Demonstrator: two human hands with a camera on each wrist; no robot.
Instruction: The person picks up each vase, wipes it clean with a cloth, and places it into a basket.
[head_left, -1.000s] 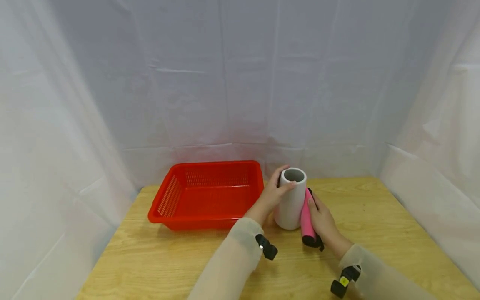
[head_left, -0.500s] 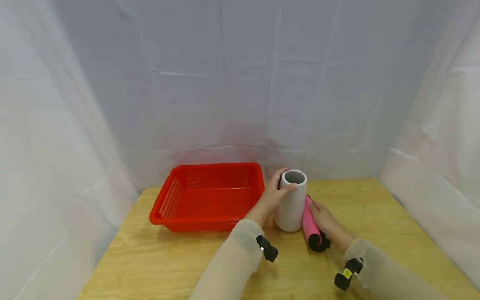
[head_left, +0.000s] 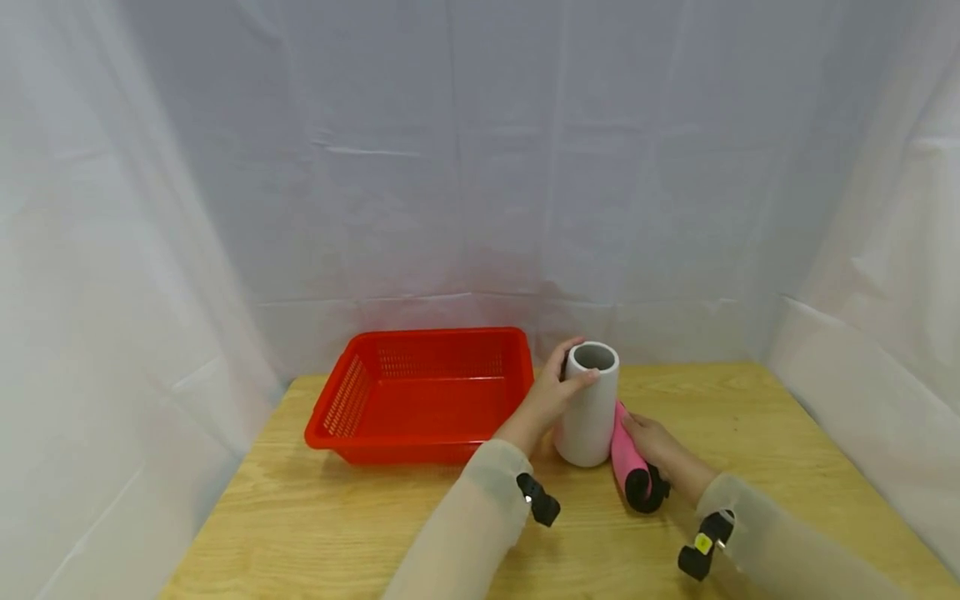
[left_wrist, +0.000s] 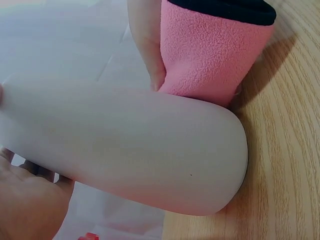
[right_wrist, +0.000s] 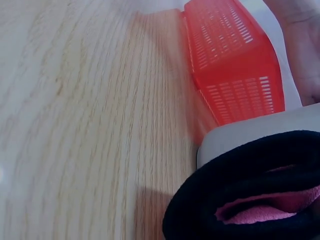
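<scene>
Vase: we see one smooth white cylinder (head_left: 588,408), upright on the wooden tabletop (head_left: 375,525), mouth up.
Roll: one pink fleece roll (head_left: 628,457) with a black end, leaning on the vase, long axis running toward us.
Left hand (head_left: 551,392): we see it curled round the vase.
Right hand (head_left: 660,446): we see it gripping the roll.
Basket: one red perforated plastic basket (head_left: 420,392), just left of the vase.

- The left hand (head_left: 551,392) reaches forward, its fingers (head_left: 581,379) and thumb curled in a grip, the sleeved forearm angling inward.
- The right hand (head_left: 656,446) lies low, gripping with curled fingers.
</scene>
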